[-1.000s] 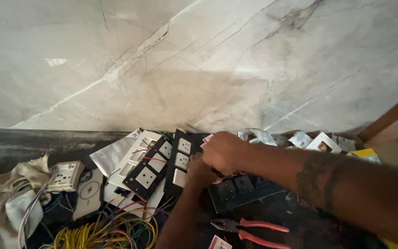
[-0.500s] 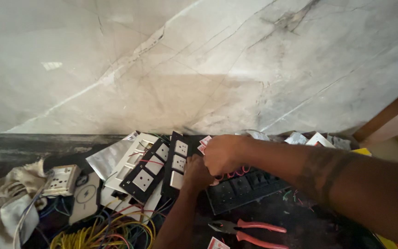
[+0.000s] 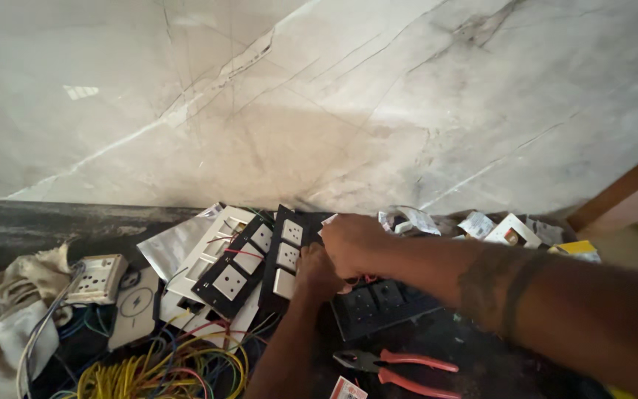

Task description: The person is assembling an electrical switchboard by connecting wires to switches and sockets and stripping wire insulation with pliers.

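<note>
Both hands point(image 3: 334, 255) seemingly on switch plate point(image 3: 287, 255)

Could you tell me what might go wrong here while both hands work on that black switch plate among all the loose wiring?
The left hand and right hand crowd one black switch plate; thin red wires beside it could snag or pull loose. The red-handled pliers lie close under the right forearm and might be knocked. The tangle of yellow wires could catch neighbouring plates if anything is dragged.
</note>
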